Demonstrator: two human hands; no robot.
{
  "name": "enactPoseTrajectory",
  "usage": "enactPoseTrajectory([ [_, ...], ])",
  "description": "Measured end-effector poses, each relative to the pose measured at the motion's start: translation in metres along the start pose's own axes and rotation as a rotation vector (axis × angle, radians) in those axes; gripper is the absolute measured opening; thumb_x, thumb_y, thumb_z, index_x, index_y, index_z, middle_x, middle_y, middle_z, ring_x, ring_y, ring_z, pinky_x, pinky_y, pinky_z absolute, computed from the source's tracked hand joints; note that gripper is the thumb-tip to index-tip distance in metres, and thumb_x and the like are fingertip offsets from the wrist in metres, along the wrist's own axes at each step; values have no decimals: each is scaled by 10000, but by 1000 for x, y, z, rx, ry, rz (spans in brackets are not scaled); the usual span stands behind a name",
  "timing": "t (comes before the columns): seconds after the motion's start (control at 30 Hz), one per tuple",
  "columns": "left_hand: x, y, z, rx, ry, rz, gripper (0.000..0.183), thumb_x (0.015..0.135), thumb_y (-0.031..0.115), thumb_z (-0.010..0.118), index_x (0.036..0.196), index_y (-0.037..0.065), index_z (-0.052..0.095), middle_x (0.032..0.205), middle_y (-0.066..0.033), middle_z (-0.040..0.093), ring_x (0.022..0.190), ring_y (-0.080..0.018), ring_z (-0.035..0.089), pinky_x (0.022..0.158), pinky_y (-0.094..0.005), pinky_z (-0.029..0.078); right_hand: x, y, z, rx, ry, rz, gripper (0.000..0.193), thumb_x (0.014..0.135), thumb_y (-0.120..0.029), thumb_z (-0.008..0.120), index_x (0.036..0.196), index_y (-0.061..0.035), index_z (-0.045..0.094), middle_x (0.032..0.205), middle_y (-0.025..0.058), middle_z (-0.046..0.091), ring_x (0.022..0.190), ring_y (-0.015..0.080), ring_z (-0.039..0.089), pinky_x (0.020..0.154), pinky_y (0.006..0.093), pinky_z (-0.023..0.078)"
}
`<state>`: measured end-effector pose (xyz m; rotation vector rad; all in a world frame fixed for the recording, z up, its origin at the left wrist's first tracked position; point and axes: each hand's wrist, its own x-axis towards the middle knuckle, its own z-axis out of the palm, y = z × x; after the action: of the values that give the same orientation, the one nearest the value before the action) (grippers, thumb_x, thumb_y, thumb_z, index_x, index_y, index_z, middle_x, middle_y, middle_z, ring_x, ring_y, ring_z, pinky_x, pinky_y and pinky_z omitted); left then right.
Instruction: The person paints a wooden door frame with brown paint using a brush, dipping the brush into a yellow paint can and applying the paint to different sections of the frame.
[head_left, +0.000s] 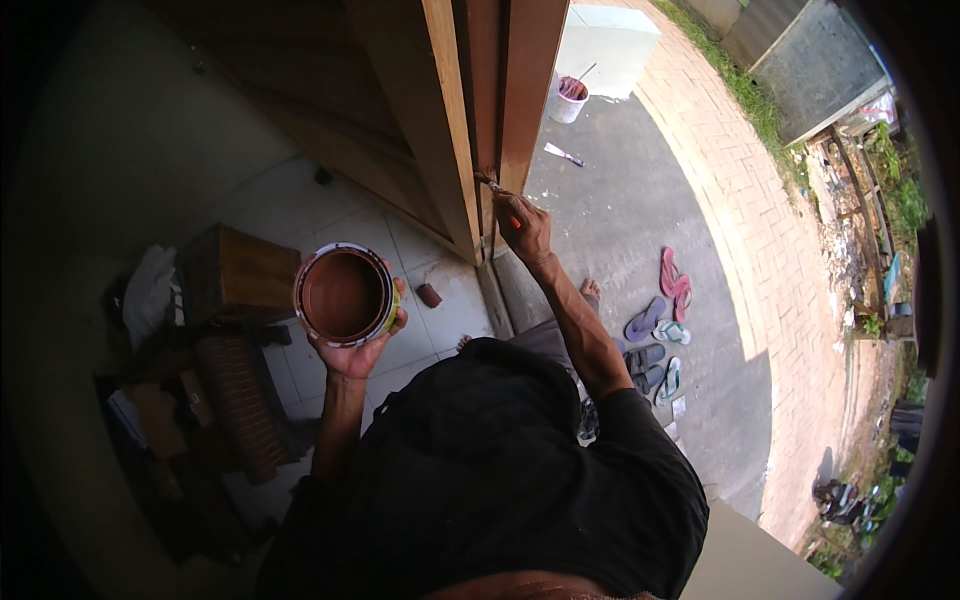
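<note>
Paint can [343,344] in the left hand [362,355], brush [490,183] in the right hand [524,230] at a door frame [530,90]

The can is held out on the person's left, above the tiled floor [455,315], its mouth upward and brown paint [340,290] inside. The left palm sits under its near side and the fingers curl round its right side, probably to keep it level so nothing spills. The right fingers are closed around the brush, near its bristle end, with a little red showing at the grip; so short a hold likely gives control in a narrow place. The tip points toward the gap between the frame and the wooden door [370,90], which stands open, perhaps to leave the inner edges within reach

On the grey ground [640,190] outside, a bucket [566,110] and a scraper [563,154] sit well apart from both hands, seemingly out of the way

The can's base and the left thumb are hidden, and the paint's depth is hard to judge. I cannot tell whether the bristles touch the frame or the door. The door's top is cut off, and things beside the brown box [262,272] are lost in shadow
</note>
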<state>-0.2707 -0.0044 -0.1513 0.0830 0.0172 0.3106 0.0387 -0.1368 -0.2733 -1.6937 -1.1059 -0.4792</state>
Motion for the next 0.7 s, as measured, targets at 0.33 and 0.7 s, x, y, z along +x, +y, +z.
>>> enactPoseTrajectory([
  [0.33,-5,-3,-2,72,-30,-2,993,788,547,834,1585,178,371,1554,-145,363,1408,-370,348,1072,-599,446,115,-66,-48,20,218,-196,197,832,53,783,1007,-33,753,1048,115,789,959,249,783,796,312,621],
  [0.7,-11,0,-2,5,-36,33,977,769,523,870,1546,153,407,1542,-195,380,1404,-422,351,1080,-626,444,29,-27,-9,43,17,-36,239,840,62,743,1057,-32,716,1042,127,767,921,292,769,774,347,617],
])
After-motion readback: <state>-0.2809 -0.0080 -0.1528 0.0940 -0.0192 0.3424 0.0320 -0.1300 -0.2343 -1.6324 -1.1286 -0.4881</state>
